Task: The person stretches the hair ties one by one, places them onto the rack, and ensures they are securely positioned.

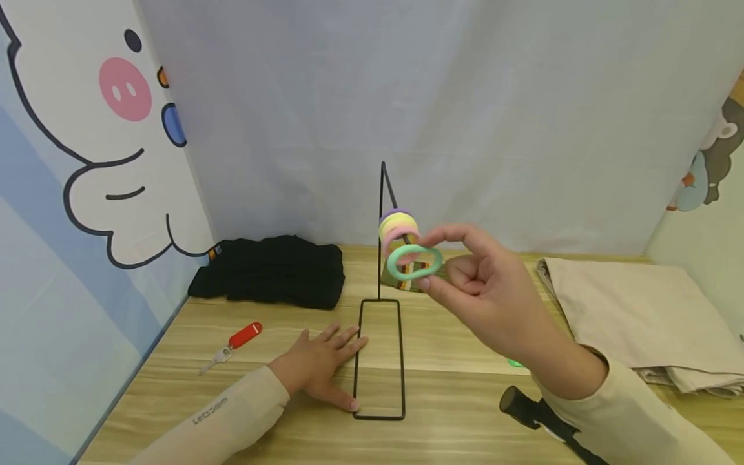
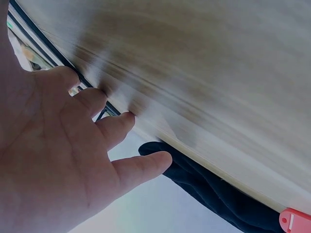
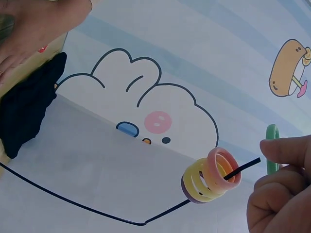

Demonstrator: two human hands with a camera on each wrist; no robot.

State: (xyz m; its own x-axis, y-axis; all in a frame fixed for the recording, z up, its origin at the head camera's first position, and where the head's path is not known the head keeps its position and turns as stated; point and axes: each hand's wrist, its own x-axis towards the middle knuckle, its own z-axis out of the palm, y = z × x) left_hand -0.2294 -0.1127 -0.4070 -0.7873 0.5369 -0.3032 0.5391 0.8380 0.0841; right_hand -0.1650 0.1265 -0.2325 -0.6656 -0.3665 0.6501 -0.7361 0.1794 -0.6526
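aim matters: right hand [image 1: 494, 290] pinches the green ring [image 1: 414, 261] just off the peg [image 3: 245, 166] tip, so line its hole up squarely while the flat, open-fingered left hand [image 1: 322, 365] steadies the stand [image 1: 379, 361].

black cloth [image 1: 273, 271], red-tagged key [image 1: 232, 345], beige cloth [image 1: 633, 310]

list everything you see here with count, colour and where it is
wire stand: 1, black, table centre
hair ties: 3, purple, yellow, pink, on the stand's arm
green tie: 1, pinched at the arm's tip
black cloth: 1, back left
key: 1, red tag, left
beige cloth: 1, folded, right
table: 1, light wood
left hand: flat on the table by the stand's base
right hand: holds the green tie
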